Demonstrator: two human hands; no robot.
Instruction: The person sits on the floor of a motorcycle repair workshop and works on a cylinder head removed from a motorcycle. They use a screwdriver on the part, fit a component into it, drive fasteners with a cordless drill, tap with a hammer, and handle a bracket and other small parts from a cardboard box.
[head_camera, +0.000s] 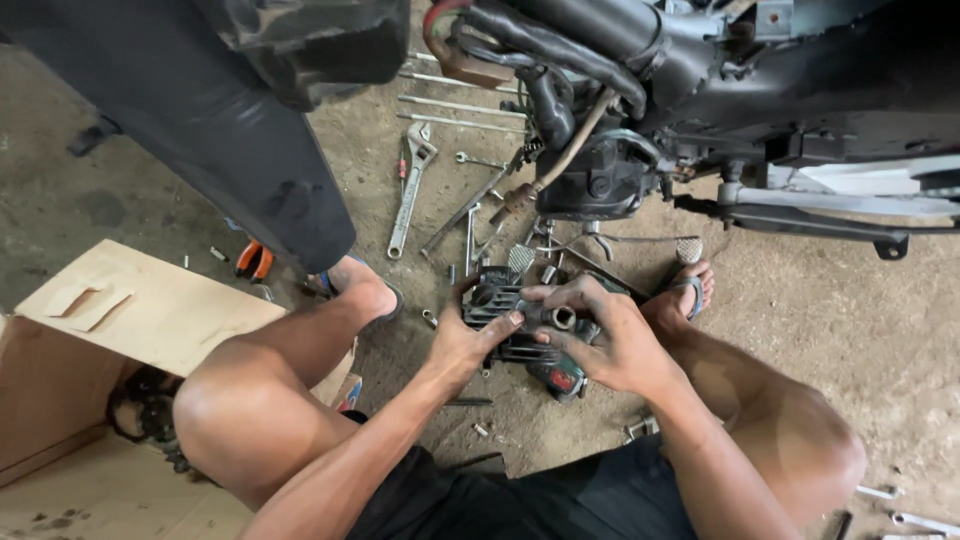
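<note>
I sit on a dirt floor with a dark finned engine cylinder (495, 300) held between both hands in the middle of the head view. My left hand (465, 340) grips its left side with the thumb across the front. My right hand (610, 335) wraps over the top and right side, its fingers curled by a round metal fitting (562, 318). Under the hands lies a green power tool (558, 378). The motorcycle's engine (600, 175) hangs just beyond.
An adjustable wrench (408, 195), several long bolts (455, 105) and spanners lie scattered ahead. Orange-handled pliers (253, 260) sit left. An open cardboard box (120, 330) stands by my left knee. My sandalled feet (690, 285) flank the work. More spanners (900, 505) lie at the right.
</note>
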